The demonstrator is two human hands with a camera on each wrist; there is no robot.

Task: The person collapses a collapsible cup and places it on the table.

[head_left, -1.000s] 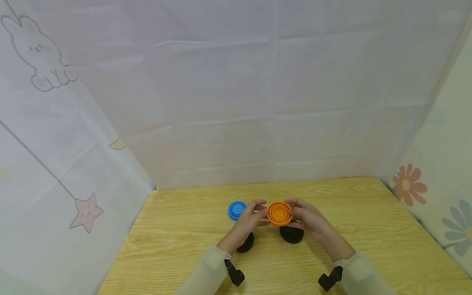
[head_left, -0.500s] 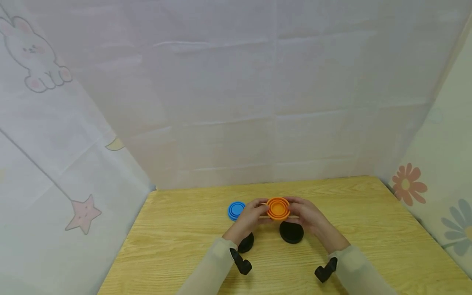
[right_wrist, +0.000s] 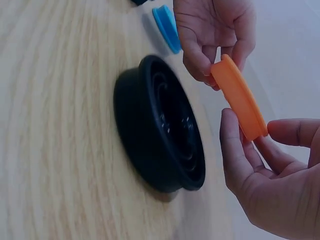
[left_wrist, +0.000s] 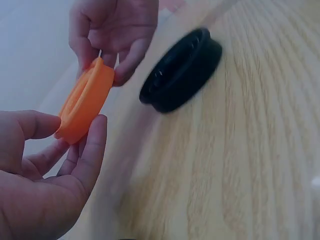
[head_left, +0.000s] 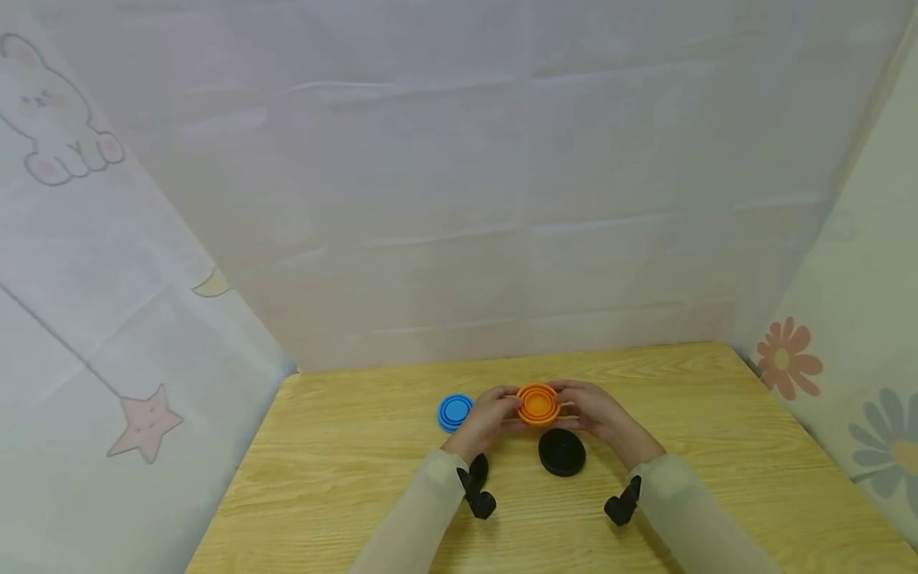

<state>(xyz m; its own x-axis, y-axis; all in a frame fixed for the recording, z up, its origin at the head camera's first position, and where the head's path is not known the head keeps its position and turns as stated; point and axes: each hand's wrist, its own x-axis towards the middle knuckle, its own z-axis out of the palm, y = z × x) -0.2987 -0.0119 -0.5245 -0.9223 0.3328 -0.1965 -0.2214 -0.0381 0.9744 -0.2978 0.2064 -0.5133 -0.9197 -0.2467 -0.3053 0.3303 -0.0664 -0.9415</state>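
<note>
Both hands hold an orange collapsible cup [head_left: 539, 404], folded flat into a ringed disc, above the table. My left hand [head_left: 489, 418] pinches its left edge, the thumb on the ringed face and fingers behind. At the opposite edge, my right hand [head_left: 594, 410] pinches it likewise. The left wrist view shows the orange cup [left_wrist: 86, 102] tilted on edge between the hands. Below it a black folded cup [head_left: 562, 452] lies on the table; its rings show in the right wrist view. Left of my left hand lies a blue folded cup [head_left: 455, 411].
Another black round thing [head_left: 479, 469] is partly hidden by my left wrist and its black strap mount. The wooden table [head_left: 344, 454] ends at a pale cloth backdrop [head_left: 430, 199] behind, with printed cloth on both sides.
The orange cup has risen slightly away from me, appearing a little smaller. Both forearms have come closer together, and the black cup in front is now fully uncovered.
</note>
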